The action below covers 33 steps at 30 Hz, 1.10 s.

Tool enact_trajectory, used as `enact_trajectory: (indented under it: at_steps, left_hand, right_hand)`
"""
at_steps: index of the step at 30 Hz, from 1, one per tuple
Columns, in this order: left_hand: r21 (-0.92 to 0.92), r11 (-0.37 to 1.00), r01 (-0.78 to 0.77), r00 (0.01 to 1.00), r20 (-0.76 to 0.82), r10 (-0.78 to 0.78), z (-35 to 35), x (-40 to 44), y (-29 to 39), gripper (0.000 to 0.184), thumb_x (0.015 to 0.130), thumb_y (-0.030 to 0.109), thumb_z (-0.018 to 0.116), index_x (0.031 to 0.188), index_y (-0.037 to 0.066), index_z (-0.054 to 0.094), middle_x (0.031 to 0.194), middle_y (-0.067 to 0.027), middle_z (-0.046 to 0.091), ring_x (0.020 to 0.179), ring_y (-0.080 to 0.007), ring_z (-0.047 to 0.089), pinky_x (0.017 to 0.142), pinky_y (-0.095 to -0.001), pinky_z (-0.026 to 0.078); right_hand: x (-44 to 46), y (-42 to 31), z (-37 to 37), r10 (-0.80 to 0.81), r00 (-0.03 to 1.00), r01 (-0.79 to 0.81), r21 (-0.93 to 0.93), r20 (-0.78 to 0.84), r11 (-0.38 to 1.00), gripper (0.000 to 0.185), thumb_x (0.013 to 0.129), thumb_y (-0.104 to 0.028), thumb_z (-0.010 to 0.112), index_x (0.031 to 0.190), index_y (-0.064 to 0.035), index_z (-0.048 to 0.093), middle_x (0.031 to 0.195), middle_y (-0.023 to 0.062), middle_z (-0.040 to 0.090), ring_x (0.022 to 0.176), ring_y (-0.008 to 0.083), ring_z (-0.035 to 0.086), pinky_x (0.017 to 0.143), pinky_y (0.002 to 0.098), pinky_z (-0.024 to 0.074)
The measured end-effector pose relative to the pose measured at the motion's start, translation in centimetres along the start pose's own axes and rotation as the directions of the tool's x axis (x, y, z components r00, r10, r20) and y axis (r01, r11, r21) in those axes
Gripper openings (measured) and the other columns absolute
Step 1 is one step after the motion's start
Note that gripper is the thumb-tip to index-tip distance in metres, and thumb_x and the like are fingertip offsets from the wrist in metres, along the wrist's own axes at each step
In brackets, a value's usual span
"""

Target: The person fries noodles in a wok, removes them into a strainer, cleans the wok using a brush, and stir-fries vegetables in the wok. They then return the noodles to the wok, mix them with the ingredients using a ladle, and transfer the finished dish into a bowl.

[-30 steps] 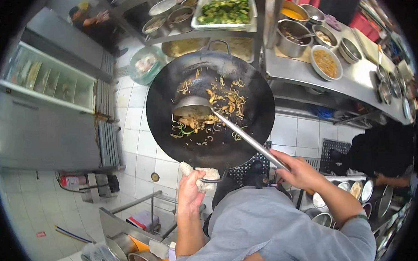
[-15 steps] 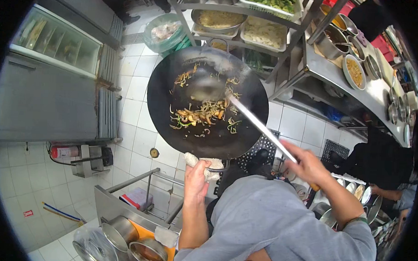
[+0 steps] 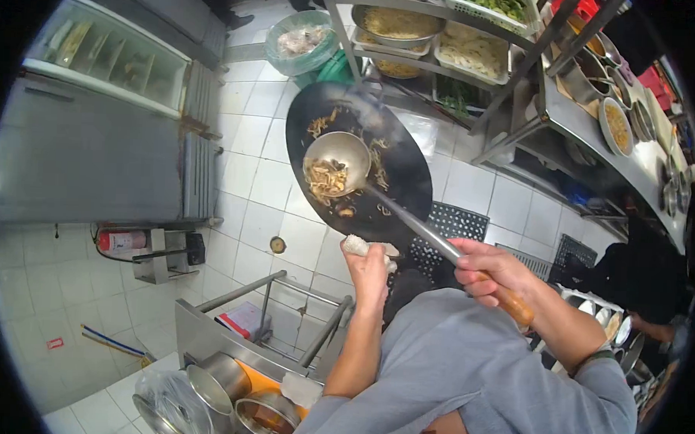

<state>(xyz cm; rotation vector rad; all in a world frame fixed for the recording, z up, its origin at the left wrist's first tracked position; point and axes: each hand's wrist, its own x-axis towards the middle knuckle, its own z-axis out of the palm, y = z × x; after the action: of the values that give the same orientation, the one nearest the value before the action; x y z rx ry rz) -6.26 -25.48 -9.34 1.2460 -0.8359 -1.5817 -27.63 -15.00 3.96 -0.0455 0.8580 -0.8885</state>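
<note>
My left hand is closed round a folded pale cloth at the near handle of a large black wok. The wok hangs in front of me, tilted, and a light haze rises near its far rim. My right hand grips the wooden end of a long-handled metal ladle. The ladle's bowl is over the wok and contains browned strips of food. More strips and thin shreds cling to the wok's inside.
On the right runs a steel table with pots and bowls. Behind the wok stand shelves of food trays and a bag-lined bin. A metal rail frame and pots sit at lower left. Another person's arm shows at right.
The wok has tilted more and shifted relative to the body. The ladle, blurred before, now shows its bowl clearly with food in it. The view has swung slightly left.
</note>
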Motion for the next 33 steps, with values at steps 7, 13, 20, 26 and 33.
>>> enact_trajectory:
  at_steps: [7, 13, 20, 26, 33]
  left_hand:
    - [-0.151, 0.952, 0.265, 0.963, 0.097, -0.253, -6.2, 0.9, 1.8, 0.037, 0.081, -0.002, 0.058, 0.118, -0.003, 0.058, 0.105, -0.0125, 0.068, 0.09, -0.0257, 0.071, 0.08, -0.0401, 0.06]
    - [-0.208, 0.949, 0.236, 0.972, 0.056, -0.229, -4.1, -2.1, 3.5, 0.036, 0.082, -0.001, 0.057, 0.118, -0.003, 0.057, 0.103, -0.0115, 0.067, 0.088, -0.0247, 0.07, 0.079, -0.0394, 0.06]
    - [-0.06, 0.998, 0.0, 1.0, -0.012, -0.001, 1.1, -1.7, 2.1, 0.032, 0.082, -0.005, 0.056, 0.114, -0.001, 0.057, 0.097, -0.0086, 0.066, 0.084, -0.0176, 0.067, 0.073, -0.0329, 0.057]
    - [-0.051, 0.998, 0.041, 0.998, 0.057, -0.038, -1.4, 2.3, 2.6, 0.038, 0.083, -0.007, 0.055, 0.121, -0.001, 0.053, 0.11, -0.0112, 0.064, 0.093, -0.0184, 0.067, 0.079, -0.033, 0.057]
    - [-0.244, 0.937, 0.251, 0.964, -0.029, -0.266, -7.9, 1.0, 3.8, 0.034, 0.081, 0.0, 0.06, 0.115, -0.002, 0.061, 0.102, -0.0128, 0.07, 0.087, -0.0268, 0.072, 0.075, -0.0401, 0.061]
  right_hand:
    - [3.0, 3.0, -5.3, -0.016, 0.998, 0.015, 0.022, 0.061, 1.0, 0.054, 0.103, -0.014, 0.055, 0.154, -0.0204, 0.037, 0.073, -0.0001, 0.046, 0.045, 0.0054, 0.04, 0.035, 0.026, 0.038]
    - [1.9, -1.8, -3.3, -0.307, 0.924, 0.208, -0.373, -0.229, 0.904, 0.057, 0.102, -0.012, 0.055, 0.155, -0.0169, 0.035, 0.071, -0.0016, 0.049, 0.045, 0.0067, 0.046, 0.037, 0.0261, 0.0421]
    - [3.3, -0.6, 0.5, -0.232, 0.913, -0.037, -0.635, -0.336, 0.772, 0.061, 0.101, -0.011, 0.056, 0.156, -0.0124, 0.03, 0.072, -0.0011, 0.052, 0.049, 0.0086, 0.049, 0.039, 0.028, 0.0456]
    - [5.5, 2.6, -7.5, 0.003, 0.925, -0.112, 0.266, 0.379, 0.958, 0.061, 0.103, -0.02, 0.057, 0.159, -0.0207, 0.03, 0.075, -0.0014, 0.045, 0.047, 0.0051, 0.04, 0.035, 0.0265, 0.0358]
    - [3.1, 0.6, -6.3, -0.053, 0.999, 0.053, -0.07, -0.002, 0.996, 0.063, 0.101, -0.012, 0.055, 0.159, -0.0196, 0.031, 0.074, -0.0016, 0.045, 0.049, 0.0051, 0.041, 0.038, 0.0234, 0.0397]
